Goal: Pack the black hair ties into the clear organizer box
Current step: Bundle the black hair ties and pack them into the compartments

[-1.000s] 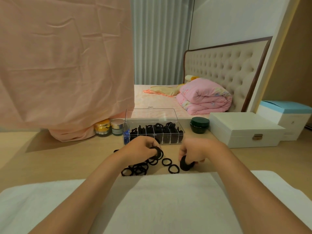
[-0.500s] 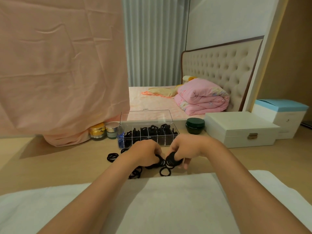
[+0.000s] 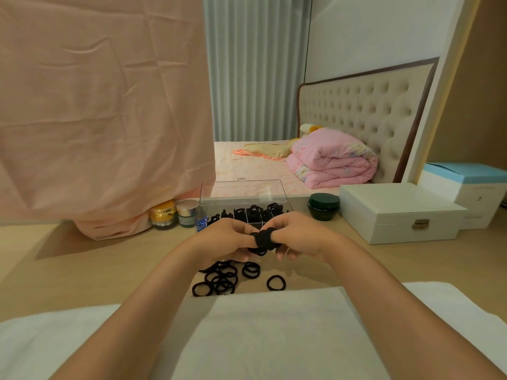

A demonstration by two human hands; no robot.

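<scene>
My left hand (image 3: 223, 238) and my right hand (image 3: 299, 238) meet above the wooden table, both gripping one bunch of black hair ties (image 3: 264, 239) stacked over fingers between them. Below the hands, several loose black hair ties (image 3: 219, 281) lie in a heap on the table, and a single tie (image 3: 276, 283) lies apart to the right. Behind the hands stands the clear organizer box (image 3: 244, 192) with its lid raised; its compartments hold black ties (image 3: 256, 211), and my hands hide its front part.
A gold jar (image 3: 163, 214) and a silver-capped jar (image 3: 188, 213) stand left of the box, a dark green jar (image 3: 323, 206) to its right. A white case (image 3: 397, 212) and a blue-lidded box (image 3: 472, 187) sit further right. Pink cloth (image 3: 104, 119) hangs left; a white towel (image 3: 274, 333) covers the near edge.
Both hands rose from the table and came together, stacking ties into one bunch held between them. The loose heap, earlier under the hands, now lies uncovered below them.
</scene>
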